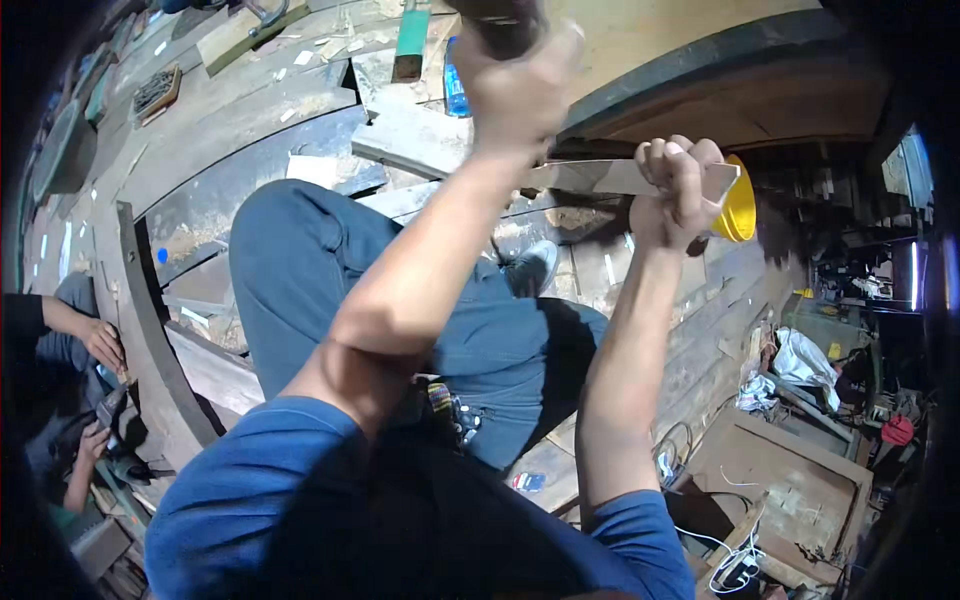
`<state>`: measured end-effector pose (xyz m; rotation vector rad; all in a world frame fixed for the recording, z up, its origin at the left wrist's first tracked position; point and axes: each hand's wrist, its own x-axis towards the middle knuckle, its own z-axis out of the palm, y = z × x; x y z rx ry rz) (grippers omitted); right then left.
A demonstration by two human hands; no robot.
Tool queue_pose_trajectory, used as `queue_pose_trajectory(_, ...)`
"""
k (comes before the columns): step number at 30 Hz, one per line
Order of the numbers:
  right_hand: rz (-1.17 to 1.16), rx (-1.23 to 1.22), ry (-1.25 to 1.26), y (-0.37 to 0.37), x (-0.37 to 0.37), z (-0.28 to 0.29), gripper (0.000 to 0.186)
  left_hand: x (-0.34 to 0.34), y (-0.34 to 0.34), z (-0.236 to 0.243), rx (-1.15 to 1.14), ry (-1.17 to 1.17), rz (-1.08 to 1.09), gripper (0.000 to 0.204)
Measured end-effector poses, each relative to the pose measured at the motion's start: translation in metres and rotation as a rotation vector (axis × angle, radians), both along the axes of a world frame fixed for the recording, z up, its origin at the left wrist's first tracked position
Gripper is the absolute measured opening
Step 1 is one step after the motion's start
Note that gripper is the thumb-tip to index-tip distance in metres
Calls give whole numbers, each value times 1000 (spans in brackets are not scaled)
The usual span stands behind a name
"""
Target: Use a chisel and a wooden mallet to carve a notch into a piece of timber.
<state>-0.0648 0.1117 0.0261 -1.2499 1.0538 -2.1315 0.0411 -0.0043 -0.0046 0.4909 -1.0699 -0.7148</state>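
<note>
At the top, my left hand [522, 85] is closed on a dark object [497, 22], blurred and cut off by the frame's edge. My right hand [674, 190] grips the end of a pale, thin wooden slat [590, 176], which runs leftward behind my left forearm; its far end is hidden. A yellow plastic container [738, 212] sits just beyond my right hand. A wooden panel [680, 32] with a dark curved edge lies beyond both hands.
Wood offcuts [405, 140], a green block [411, 38], a blue bottle [456, 98] and a tray of nails [157, 95] lie on the plank floor. A co-worker's hands [105, 345] are at left. Cluttered tools, white cloth [805, 365] and cords are at right.
</note>
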Motion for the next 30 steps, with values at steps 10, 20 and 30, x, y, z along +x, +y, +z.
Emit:
queue_pose_trajectory(10, -43, 52, 72, -8, 10, 2, 35, 10, 8, 29, 40, 223, -379, 12)
queue_pose_trajectory(20, -25, 65, 148, -12, 22, 3, 35, 27, -13, 15, -48, 154, -612, 13)
queue_pose_trajectory(30, 21, 55, 140, -16, 23, 5, 34, 23, 8, 33, 168, 152, -200, 23)
